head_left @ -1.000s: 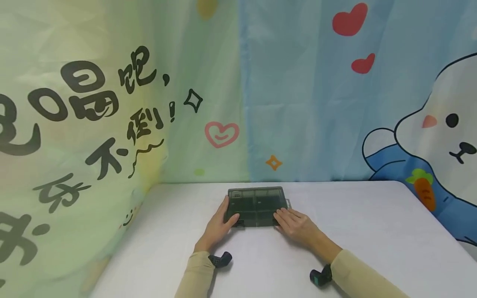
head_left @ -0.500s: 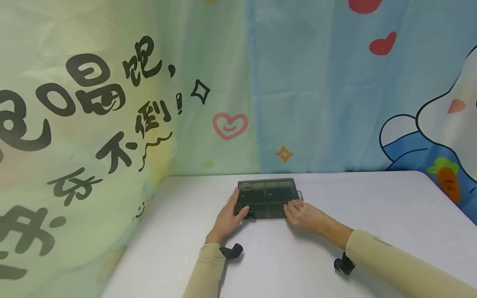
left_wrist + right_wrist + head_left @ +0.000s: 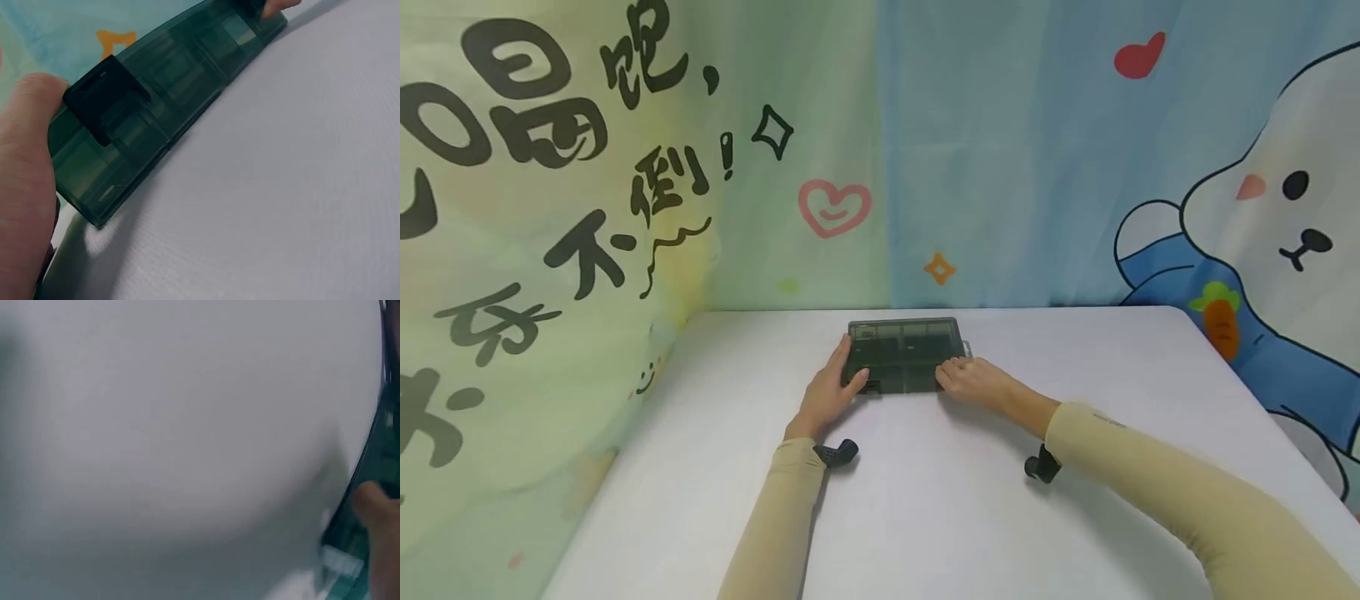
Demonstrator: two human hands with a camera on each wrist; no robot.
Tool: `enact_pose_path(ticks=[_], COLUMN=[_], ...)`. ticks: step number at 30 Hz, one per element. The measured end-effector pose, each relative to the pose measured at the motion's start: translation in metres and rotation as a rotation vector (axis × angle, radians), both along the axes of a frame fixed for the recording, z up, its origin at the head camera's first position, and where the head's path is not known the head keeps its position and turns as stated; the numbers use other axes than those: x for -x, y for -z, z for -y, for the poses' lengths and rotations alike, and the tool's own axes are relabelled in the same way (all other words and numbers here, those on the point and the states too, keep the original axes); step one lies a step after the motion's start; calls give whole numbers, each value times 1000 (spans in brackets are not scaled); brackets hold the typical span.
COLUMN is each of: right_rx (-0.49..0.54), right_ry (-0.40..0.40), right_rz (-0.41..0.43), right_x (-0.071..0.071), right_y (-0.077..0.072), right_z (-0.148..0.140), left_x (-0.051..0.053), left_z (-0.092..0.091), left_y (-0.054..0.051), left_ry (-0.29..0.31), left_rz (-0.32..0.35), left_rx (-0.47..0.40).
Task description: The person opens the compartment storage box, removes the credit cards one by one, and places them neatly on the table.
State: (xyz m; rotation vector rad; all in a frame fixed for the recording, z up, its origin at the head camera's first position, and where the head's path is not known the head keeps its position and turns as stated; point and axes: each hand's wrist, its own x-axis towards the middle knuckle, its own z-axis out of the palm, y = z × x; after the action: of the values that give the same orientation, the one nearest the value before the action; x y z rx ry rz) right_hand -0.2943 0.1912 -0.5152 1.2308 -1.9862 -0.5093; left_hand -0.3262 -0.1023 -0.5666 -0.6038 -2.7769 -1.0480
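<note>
A flat, see-through dark green storage box (image 3: 898, 354) with inner compartments lies closed at the far middle of the table. My left hand (image 3: 827, 390) holds its left end, thumb at the front corner and fingers along the side. In the left wrist view, a dark latch (image 3: 103, 97) on the front wall sits beside that thumb. At the front right corner, my right hand (image 3: 976, 383) has curled fingers against the box, and a fingertip (image 3: 275, 6) touches near the other latch. The right wrist view is blurred, with the right thumb (image 3: 375, 509) against the box.
The box rests on a white-covered table (image 3: 910, 500). A printed cloth backdrop (image 3: 970, 167) hangs close behind it and along the left side. Small black wrist cameras are strapped to both forearms, the right one (image 3: 1042, 464) hanging below its sleeve.
My right hand's fingers have gone from lying fairly straight on the front right corner to curled there. The left hand keeps its hold. The head view has shifted; the box remains closed.
</note>
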Motion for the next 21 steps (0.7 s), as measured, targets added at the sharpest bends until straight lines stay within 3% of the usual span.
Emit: enact_pose_path(ticks=[4,10,13,16,21], right_rx=[183,346,362,371,265], right_ry=[-56,-19,-28,-100,-210], right_rz=[27,50,27,-13,-107], right_x=[-3,0,3,2,10], right_y=[21,39,40,40,30], right_z=[-6,-15,-15,-14,-13], left_x=[-5,-2,-1,-5,-7], left_z=[5,1,-1,-1,0], left_y=[3,1,0,4,4], left_ry=[13,-3,-2,1,-11], left_rz=[44,2,5,13,2], left_rx=[7,-4,-7,-4,0])
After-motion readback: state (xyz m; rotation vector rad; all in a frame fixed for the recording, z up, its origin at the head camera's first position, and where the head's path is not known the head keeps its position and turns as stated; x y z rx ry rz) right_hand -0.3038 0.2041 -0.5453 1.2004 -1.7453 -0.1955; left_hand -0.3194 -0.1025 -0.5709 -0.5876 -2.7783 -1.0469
